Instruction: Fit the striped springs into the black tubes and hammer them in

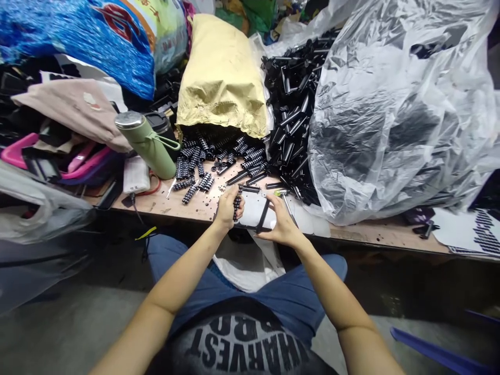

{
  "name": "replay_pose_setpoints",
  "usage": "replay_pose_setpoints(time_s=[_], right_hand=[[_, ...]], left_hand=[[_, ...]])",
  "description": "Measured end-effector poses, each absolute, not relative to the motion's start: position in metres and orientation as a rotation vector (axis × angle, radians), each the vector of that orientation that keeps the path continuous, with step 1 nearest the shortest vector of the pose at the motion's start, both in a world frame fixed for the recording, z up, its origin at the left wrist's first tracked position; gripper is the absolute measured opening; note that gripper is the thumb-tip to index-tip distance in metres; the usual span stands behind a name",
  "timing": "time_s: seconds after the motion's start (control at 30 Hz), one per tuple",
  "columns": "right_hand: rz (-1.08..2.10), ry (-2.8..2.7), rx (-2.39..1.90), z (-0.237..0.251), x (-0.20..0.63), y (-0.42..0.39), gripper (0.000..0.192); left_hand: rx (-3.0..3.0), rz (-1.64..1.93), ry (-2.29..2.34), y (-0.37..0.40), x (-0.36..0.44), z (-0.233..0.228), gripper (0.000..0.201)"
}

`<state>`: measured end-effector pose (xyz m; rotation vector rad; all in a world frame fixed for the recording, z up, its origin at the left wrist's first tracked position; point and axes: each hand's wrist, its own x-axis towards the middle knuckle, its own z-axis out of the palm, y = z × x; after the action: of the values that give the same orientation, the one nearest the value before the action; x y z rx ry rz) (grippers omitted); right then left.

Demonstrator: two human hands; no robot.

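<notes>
At lower centre of the frame, the left hand pinches a ribbed spring in its fingers; the right hand pinches a black tube. Both hover over the tabletop edge. A slip could likely drop either part into the lap, since nothing lies beneath them.

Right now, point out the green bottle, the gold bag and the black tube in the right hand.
green bottle [150, 148], head view, body.
gold bag [222, 73], head view, upper face.
black tube [263, 216], head view, shaft.
</notes>
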<state>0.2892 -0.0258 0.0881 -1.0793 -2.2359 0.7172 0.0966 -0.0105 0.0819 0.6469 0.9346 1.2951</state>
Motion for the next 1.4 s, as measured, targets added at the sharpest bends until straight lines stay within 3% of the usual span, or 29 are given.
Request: replay_pose_setpoints(time_s=[0.27, 0.73, 0.93, 1.13, 1.27, 1.33, 1.4], right_hand=[[0.708, -2.301, -0.743, 0.101, 0.263, -0.009, 0.108], [0.814, -2.171, -1.007, 0.078, 0.263, -0.015, 0.104], [0.768, -2.203, -1.109, 0.074, 0.265, -0.018, 0.105], [0.524, -2.231, -1.301, 0.047, 0.263, -0.019, 0.102], [0.366, -2.324, -1.435, 0.041, 0.276, -0.025, 0.093], [0.232, -2.272, -1.723, 0.044, 0.294, -0.032, 0.077], [0.076, -2.123, -2.112, 0.049, 0.318, -0.038, 0.046]], left_hand=[[0.522, 1.28, 0.912, -0.02, 0.119, 0.087, 0.045], [0.476, 1.074, 1.073, -0.014, 0.132, 0.082, 0.021], [0.534, 0.995, 1.126, -0.009, 0.134, 0.068, 0.027], [1.463, 1.165, 1.35, -0.02, 0.136, 0.034, 0.037], [2.186, 0.983, 1.424, -0.024, 0.135, 0.012, 0.04], [2.42, 0.853, 1.389, -0.02, 0.127, 0.007, 0.04], [2.596, 0.749, 1.347, -0.015, 0.116, 0.004, 0.04]])
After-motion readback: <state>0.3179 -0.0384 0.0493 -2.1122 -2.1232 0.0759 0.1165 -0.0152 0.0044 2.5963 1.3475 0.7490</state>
